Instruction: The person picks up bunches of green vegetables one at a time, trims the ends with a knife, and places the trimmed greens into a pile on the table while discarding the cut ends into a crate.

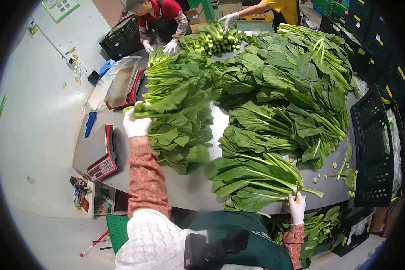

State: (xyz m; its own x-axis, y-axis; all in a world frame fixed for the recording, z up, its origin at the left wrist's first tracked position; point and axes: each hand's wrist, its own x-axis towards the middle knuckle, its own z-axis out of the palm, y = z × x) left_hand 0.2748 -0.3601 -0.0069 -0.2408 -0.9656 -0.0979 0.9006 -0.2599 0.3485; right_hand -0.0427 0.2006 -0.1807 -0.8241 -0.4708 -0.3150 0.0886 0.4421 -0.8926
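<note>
My left hand (137, 122), in a white glove, is closed round the pale stem end of a leafy green (171, 102) on the left side of the table. The leaves of this green stretch right, over a row of other greens (168, 135). My right hand (297, 209), also gloved, is at the table's front edge, closed on a small knife (296, 193); its thin dark blade points up and most of its handle is hidden. Just beyond the knife lie the cut stems of loose leafy greens (256, 177), their leaves toward the left.
A large heap of greens (279, 72) covers the table's right half. Two red-edged scales (104, 167) (132, 87) stand along the left. Black crates (373, 148) line the right. Stem scraps (315, 180) lie near the front. Two gloved co-workers (166, 18) (283, 11) stand at the far end.
</note>
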